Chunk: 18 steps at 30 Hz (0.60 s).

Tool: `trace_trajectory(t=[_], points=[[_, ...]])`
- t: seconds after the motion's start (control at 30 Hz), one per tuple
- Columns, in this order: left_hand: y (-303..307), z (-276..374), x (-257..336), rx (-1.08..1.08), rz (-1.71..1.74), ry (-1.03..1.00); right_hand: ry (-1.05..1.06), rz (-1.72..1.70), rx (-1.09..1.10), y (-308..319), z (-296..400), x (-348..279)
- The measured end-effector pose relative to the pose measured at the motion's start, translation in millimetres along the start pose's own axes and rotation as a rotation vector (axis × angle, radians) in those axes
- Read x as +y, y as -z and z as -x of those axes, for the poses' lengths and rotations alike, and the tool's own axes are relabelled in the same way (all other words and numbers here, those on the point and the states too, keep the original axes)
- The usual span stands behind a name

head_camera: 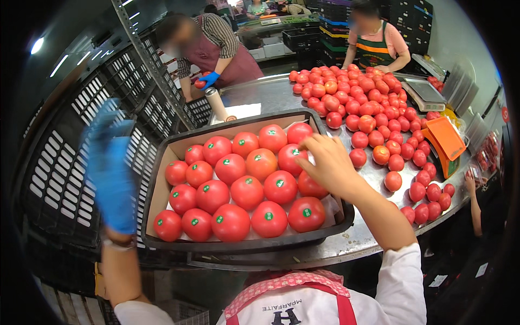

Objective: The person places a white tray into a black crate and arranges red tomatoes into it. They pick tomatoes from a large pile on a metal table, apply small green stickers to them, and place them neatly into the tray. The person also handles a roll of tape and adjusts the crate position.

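In the head view a black plastic crate (248, 245) lined with cardboard holds rows of red tomatoes (247, 192), most bearing a small green sticker. My right hand (325, 162), bare, is over the crate's right side, its fingertips at a stickered tomato (292, 159) near the upper right corner; whether a sticker is between the fingers cannot be told. My left hand (111, 170), in a blue glove and blurred, is raised left of the crate, by the stacked black crates, with no object visible in it.
Loose tomatoes (365, 97) are heaped on the metal table (272, 91). An orange scale (445, 140) and a grey scale (424, 93) stand at right. A can (216, 103) is behind the crate. Slotted black crates (61, 174) rise at left. Two co-workers stand across the table.
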<state>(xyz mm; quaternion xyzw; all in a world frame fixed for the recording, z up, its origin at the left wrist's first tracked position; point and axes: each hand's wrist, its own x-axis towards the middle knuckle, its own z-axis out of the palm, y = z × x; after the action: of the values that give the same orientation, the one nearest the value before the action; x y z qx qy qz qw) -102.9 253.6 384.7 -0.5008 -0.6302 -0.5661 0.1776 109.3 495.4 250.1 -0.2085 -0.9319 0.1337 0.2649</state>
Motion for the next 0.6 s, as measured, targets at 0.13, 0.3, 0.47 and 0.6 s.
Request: trace_trajectory(t=[0.13, 0.3, 0.47, 0.6], points=[[-65.8, 19.9, -30.7, -0.287, -0.183, -0.249, -0.060, 0.238, -0.122, -27.0, -57.7, -5.9], [-91.8, 48.3, -77.6, -0.315, -0.303, -0.221, -0.184, 0.002, -0.090, -26.5, -58.0, -5.6], [-81.4, 53.4, -76.6, -0.396, -0.208, -0.111, -0.141, -0.040, -0.155, -25.0, -56.2, 1.2], [-81.5, 57.7, -78.4, -0.412, -0.167, -0.073, -0.099, 0.112, -0.200, -25.9, -50.5, 0.1]])
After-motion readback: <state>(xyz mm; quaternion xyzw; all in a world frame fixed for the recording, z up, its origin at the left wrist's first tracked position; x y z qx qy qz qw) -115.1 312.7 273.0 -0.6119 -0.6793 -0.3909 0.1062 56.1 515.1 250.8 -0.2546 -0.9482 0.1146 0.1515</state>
